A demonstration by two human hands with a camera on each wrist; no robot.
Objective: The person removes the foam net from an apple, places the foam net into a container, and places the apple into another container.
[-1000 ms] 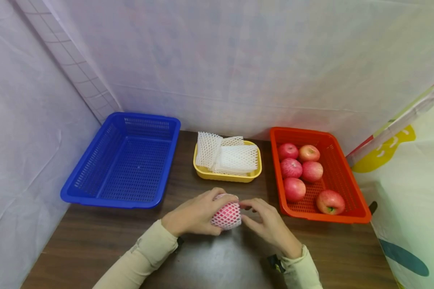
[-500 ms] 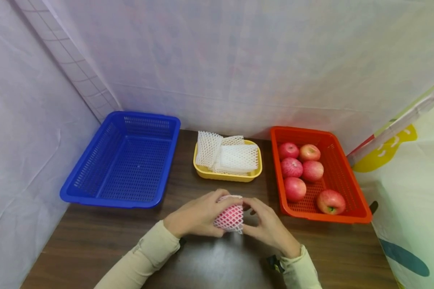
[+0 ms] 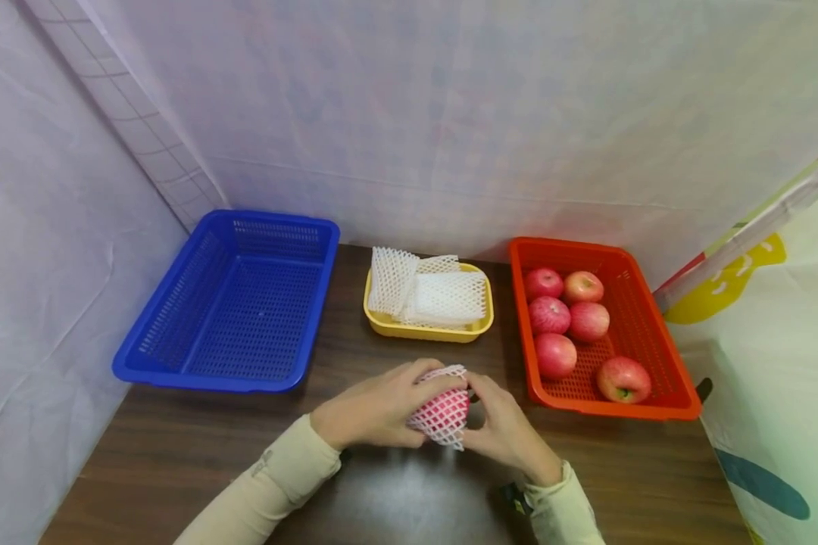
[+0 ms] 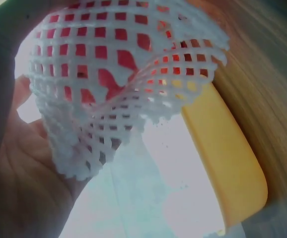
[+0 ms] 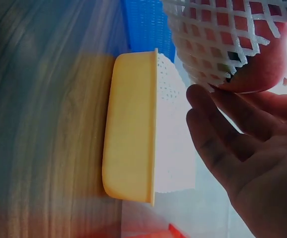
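Observation:
Between both hands, above the near middle of the table, is a red apple partly wrapped in a white foam net sleeve. My left hand grips the netted apple from the left, thumb below and fingers over the top. My right hand holds its right end, with the index finger at the top and the thumb lower down. In the right wrist view bare apple skin shows outside the net, by the right fingers. In the left wrist view the net's loose end hangs off the apple.
A yellow basket with several foam nets stands just behind the hands. To the left is a blue basket with a bare mesh floor. An orange-red basket holding several apples stands right, near the white cloth wall.
The netted apple and my left hand have shifted slightly right. The net's edge now spreads further towards my right hand, whose finger and thumb have come closer round that end.

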